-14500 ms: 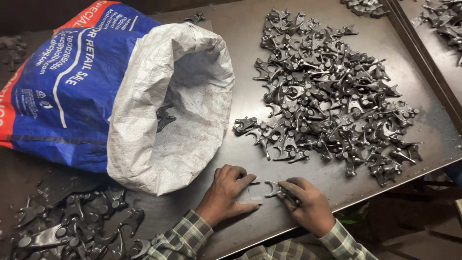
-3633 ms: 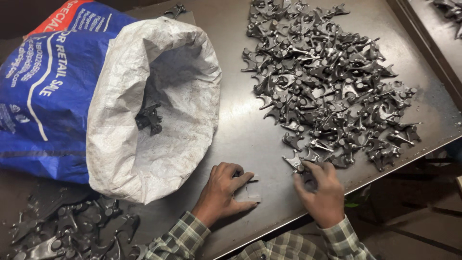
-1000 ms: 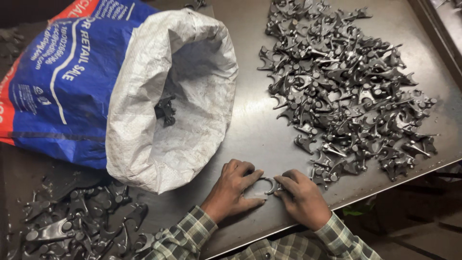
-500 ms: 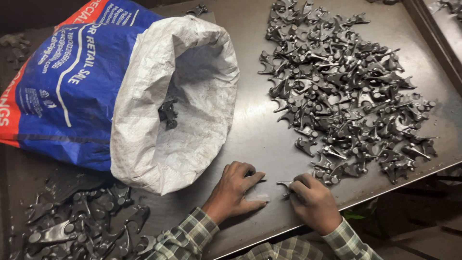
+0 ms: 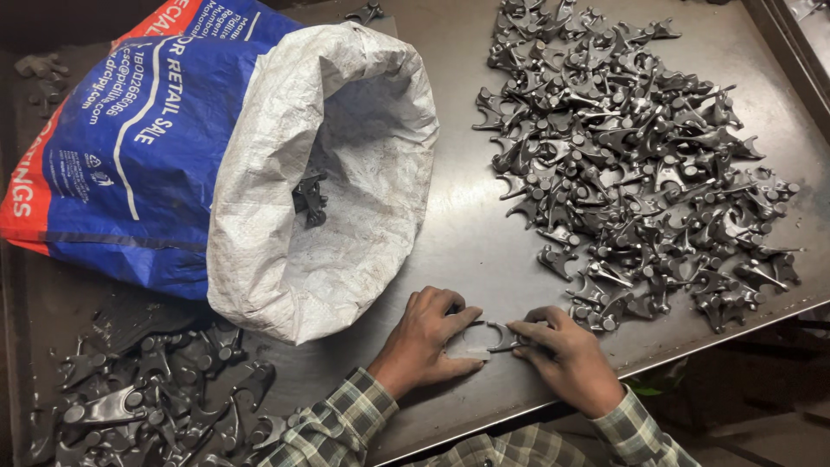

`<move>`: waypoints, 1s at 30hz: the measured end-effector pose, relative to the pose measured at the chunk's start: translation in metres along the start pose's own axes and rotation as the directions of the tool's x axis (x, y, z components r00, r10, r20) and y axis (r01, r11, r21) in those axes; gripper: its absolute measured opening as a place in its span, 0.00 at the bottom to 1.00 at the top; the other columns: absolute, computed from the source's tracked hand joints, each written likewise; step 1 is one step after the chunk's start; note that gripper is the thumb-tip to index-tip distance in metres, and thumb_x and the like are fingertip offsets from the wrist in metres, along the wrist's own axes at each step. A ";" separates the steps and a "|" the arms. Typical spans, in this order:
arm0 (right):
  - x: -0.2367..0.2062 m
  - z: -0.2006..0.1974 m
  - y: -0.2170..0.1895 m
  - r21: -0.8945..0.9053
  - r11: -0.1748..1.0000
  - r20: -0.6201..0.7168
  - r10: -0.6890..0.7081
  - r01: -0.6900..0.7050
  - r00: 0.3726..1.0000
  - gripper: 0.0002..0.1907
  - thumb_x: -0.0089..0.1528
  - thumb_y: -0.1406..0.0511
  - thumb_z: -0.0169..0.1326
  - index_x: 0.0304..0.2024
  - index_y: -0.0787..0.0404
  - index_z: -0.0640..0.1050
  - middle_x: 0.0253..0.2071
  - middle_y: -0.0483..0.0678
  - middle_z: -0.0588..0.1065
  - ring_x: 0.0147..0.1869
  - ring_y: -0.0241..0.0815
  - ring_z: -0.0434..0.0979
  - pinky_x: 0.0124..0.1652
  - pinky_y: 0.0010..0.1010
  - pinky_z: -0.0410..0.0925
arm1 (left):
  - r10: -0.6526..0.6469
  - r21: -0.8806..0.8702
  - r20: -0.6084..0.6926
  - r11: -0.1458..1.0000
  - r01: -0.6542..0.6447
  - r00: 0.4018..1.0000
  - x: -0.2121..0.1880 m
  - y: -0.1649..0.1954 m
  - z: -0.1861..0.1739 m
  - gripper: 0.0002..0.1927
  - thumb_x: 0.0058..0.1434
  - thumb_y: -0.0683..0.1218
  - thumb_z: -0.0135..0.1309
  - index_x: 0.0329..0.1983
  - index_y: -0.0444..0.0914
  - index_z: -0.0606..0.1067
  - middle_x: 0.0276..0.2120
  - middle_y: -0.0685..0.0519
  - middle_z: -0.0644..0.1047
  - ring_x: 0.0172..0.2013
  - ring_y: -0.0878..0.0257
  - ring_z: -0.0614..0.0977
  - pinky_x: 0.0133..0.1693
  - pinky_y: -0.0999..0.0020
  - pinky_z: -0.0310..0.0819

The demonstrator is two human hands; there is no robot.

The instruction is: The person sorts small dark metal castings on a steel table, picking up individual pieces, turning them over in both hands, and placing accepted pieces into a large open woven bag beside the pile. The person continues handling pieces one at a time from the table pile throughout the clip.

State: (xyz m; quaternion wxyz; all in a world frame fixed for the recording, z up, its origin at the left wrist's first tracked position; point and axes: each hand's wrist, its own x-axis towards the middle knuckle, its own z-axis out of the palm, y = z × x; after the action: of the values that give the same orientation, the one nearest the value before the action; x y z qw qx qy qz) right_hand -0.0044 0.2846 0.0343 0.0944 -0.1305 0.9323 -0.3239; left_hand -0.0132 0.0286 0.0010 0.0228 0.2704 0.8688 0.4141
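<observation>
Right hand pinches forked metal part bottom centre; left hand flat, grasping nothing, steadies on table. Best keep part flat, fork outward.

The dark grey forked metal part pinched under my right hand looks like rough matt forged steel, dull with only faint glints. My left hand presses a small flat grey template plate, smooth and pale. The brushed steel tabletop is smooth, with a soft sheen and scuffs. The big heap of dark forged metal parts shows the same matt, grainy finish. The blue-and-white woven plastic sack is glossy outside, coarse and dull inside. My checked sleeves are soft cloth.
</observation>
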 end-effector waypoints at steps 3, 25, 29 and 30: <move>0.004 -0.003 -0.003 0.003 1.000 0.023 -0.019 0.019 1.000 0.20 0.52 0.66 0.66 0.48 0.55 0.84 0.45 0.50 0.78 0.39 0.45 0.84 0.38 0.34 0.76 | -0.007 -0.003 0.005 1.000 0.007 1.000 0.001 0.002 -0.001 0.35 0.43 0.56 0.72 0.55 0.41 0.79 0.49 0.49 0.74 0.52 0.52 0.72 0.55 0.56 0.67; 0.038 0.015 -0.064 -0.129 0.931 0.516 -0.230 0.341 0.825 0.30 0.53 0.52 0.64 0.56 0.50 0.79 0.48 0.47 0.79 0.48 0.48 0.84 0.45 0.35 0.77 | 0.081 0.104 -0.087 0.992 -0.072 0.993 -0.008 -0.043 0.038 0.31 0.51 0.63 0.62 0.58 0.49 0.78 0.49 0.53 0.75 0.52 0.56 0.74 0.55 0.60 0.68; 0.026 0.036 -0.115 0.395 0.779 0.122 -0.570 0.487 0.813 0.32 0.51 0.62 0.68 0.59 0.54 0.78 0.47 0.49 0.82 0.48 0.44 0.85 0.44 0.32 0.78 | 0.073 0.140 -0.083 0.988 -0.061 0.994 -0.006 -0.053 0.051 0.21 0.64 0.61 0.58 0.58 0.52 0.78 0.50 0.55 0.74 0.52 0.60 0.73 0.57 0.63 0.67; 0.028 0.034 -0.117 0.332 0.814 0.109 -0.535 0.476 0.838 0.30 0.50 0.63 0.68 0.56 0.52 0.79 0.44 0.47 0.82 0.45 0.41 0.85 0.41 0.31 0.78 | 0.070 0.144 -0.087 0.988 -0.057 0.994 -0.005 -0.052 0.051 0.21 0.64 0.61 0.58 0.58 0.52 0.78 0.50 0.55 0.74 0.52 0.60 0.73 0.58 0.62 0.67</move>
State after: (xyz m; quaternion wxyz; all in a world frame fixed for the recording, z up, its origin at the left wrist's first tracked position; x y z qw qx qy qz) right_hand -0.0008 0.1679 0.0795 0.1146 -0.3904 0.7911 -0.4567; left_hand -0.0191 0.0354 -0.0712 -0.0496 0.2799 0.8870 0.3639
